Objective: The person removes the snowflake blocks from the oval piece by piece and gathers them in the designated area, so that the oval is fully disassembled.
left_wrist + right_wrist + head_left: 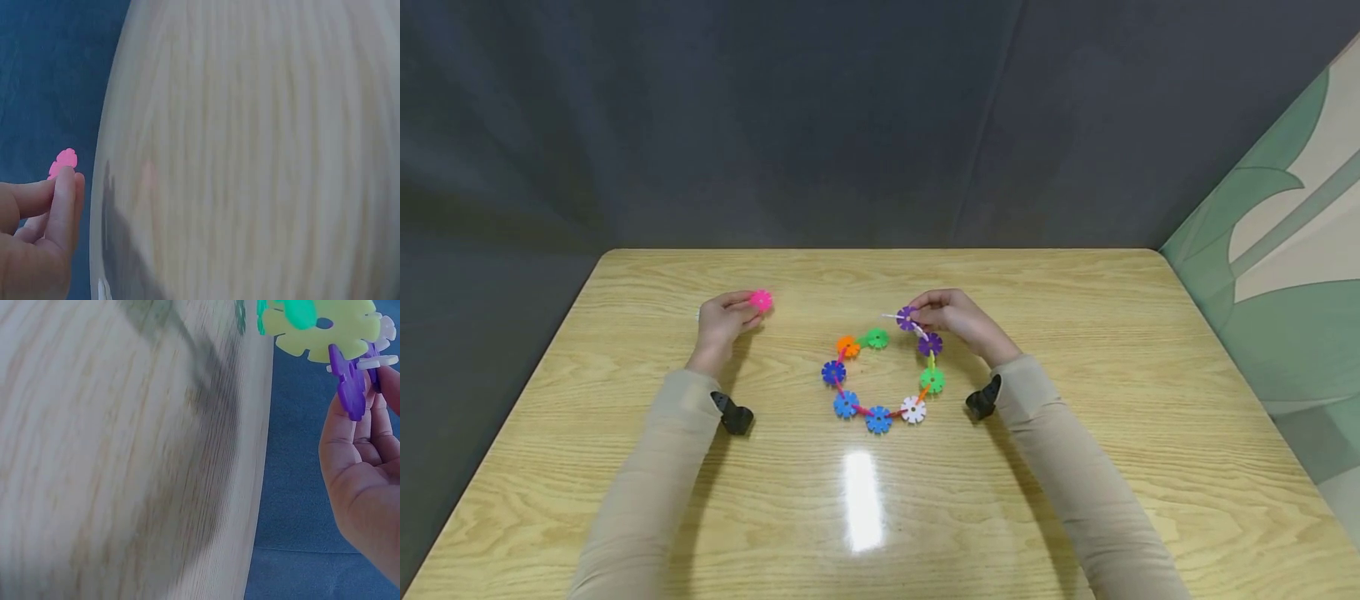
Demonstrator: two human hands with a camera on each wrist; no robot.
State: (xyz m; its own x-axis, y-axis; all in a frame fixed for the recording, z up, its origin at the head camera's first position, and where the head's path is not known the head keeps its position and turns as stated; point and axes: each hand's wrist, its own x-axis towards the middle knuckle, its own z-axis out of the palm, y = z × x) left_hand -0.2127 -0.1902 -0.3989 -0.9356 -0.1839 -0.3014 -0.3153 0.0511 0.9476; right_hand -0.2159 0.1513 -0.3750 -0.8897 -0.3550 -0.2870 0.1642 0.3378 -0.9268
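Observation:
My left hand [722,323] pinches a pink notched plastic disc [762,300] between thumb and fingers, left of a chain of similar discs. In the left wrist view the pink disc [66,159] juts past the fingertips. My right hand [962,318] pinches a purple disc [906,317] at the chain's far right end. A white disc [891,316], seen edge-on, sticks out leftward from it. Below follows another purple disc [930,344]; in the right wrist view a yellow disc [325,334] shows close to it. The chain's other end is a green disc [877,337], with a gap between the ends.
The chain curves on around a ring through an orange disc [847,347], several blue ones, a white disc [913,409] and a green disc [932,380]. It is on a wooden table [820,517], whose far edge meets a dark curtain [880,125].

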